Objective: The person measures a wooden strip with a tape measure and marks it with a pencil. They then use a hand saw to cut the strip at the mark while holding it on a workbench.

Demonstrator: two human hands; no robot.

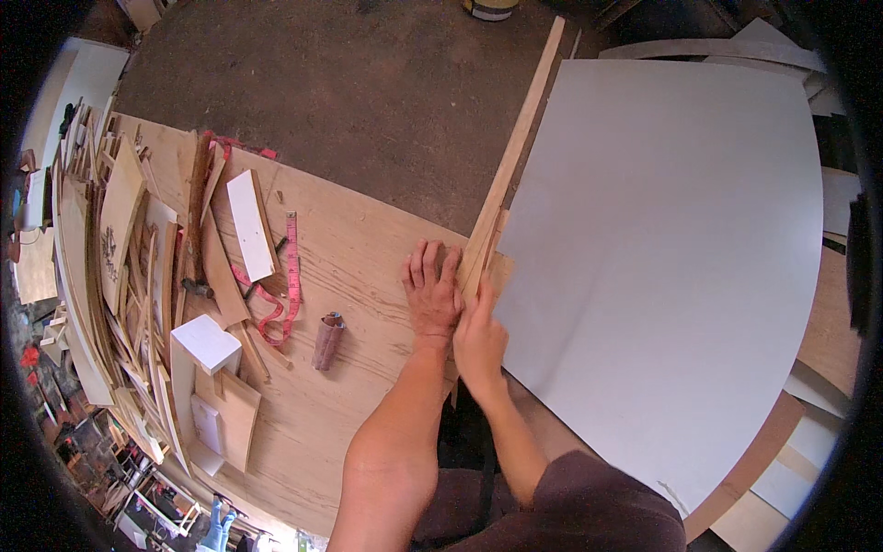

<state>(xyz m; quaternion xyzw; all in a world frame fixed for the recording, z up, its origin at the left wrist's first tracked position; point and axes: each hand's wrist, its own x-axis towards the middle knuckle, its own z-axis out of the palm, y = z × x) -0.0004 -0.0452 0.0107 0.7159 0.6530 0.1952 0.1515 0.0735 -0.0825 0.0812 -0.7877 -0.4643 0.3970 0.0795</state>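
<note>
My left hand lies flat, fingers spread, on the plywood tabletop, touching the left side of a long thin wooden strip. My right hand grips the strip's near end between thumb and fingers. The strip runs away from me along the left edge of a large grey-white board that lies on the table to the right.
A pink tape measure and a small brown roll lie left of my hands. Further left is a heap of wood offcuts, a white block and a white panel piece. Bare floor lies beyond the table.
</note>
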